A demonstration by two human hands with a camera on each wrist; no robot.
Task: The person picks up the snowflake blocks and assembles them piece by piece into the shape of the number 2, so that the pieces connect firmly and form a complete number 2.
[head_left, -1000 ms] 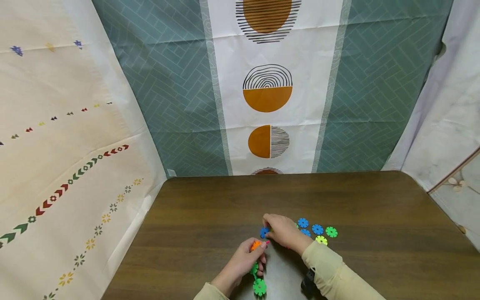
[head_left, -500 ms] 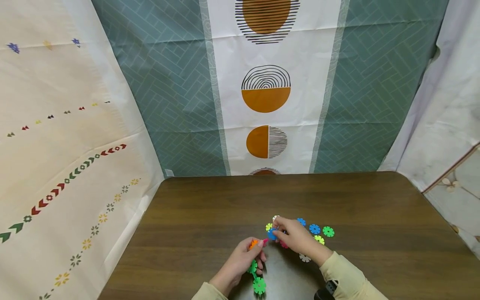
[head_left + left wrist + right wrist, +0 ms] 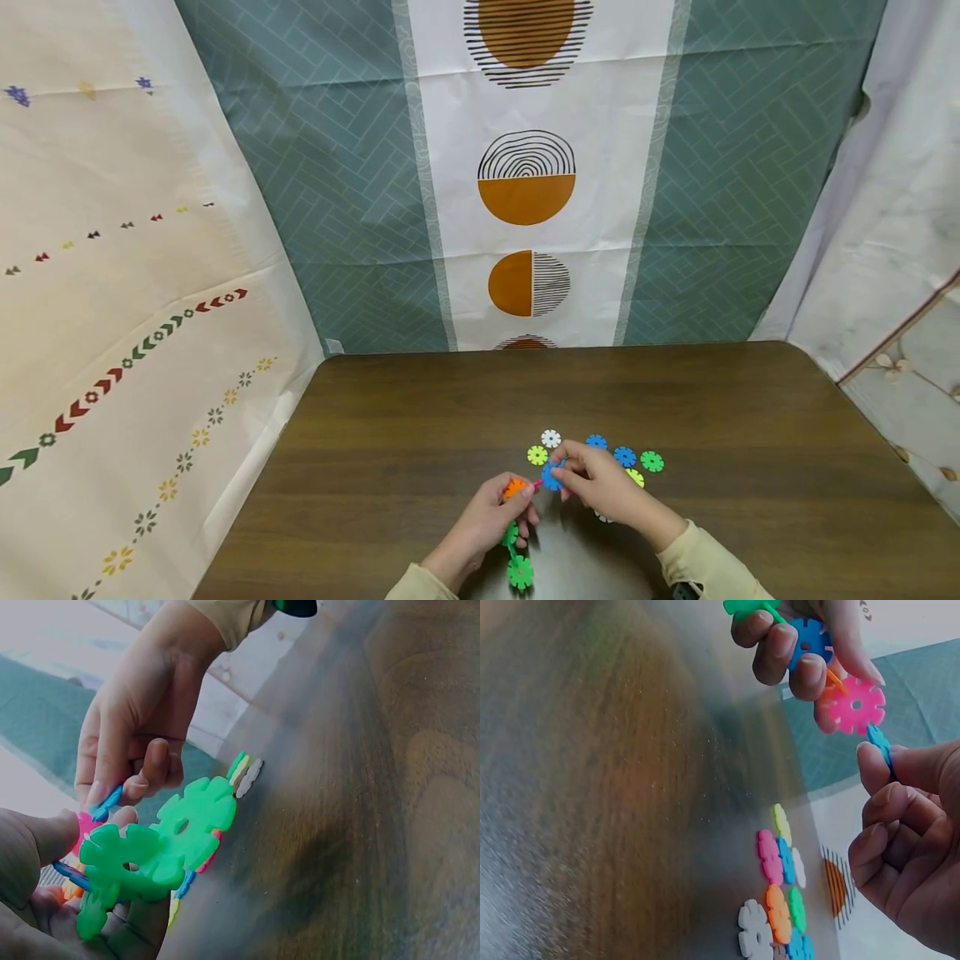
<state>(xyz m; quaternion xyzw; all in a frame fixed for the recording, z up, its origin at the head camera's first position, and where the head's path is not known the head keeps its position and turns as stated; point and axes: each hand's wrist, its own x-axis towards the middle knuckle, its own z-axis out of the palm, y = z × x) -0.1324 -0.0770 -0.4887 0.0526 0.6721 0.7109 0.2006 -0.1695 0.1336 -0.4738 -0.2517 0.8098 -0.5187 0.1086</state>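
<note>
My left hand (image 3: 487, 517) holds a chain of notched plastic discs joined at their slots. The chain has green discs (image 3: 196, 814), a blue disc (image 3: 807, 641), an orange disc (image 3: 513, 489) and, at its far end, a pink disc (image 3: 868, 696). Between thumb and fingertips, my right hand (image 3: 611, 487) pinches a separate blue disc (image 3: 551, 478). In the right wrist view, that blue disc's edge is right at the pink disc's lower rim, turned across it. The lowest green disc hangs below my left hand in the head view.
Several loose notched discs lie on the brown table (image 3: 390, 433) beyond and beside my right hand, including a white disc (image 3: 551, 438), a yellow disc (image 3: 537, 455) and a green disc (image 3: 652, 461). Patterned cloths (image 3: 360, 208) hang behind and at the sides.
My right hand has drawn the blue disc from the loose pieces rightward and toward me, then up to the pink disc. The left hand has stayed nearly still with the chain.
</note>
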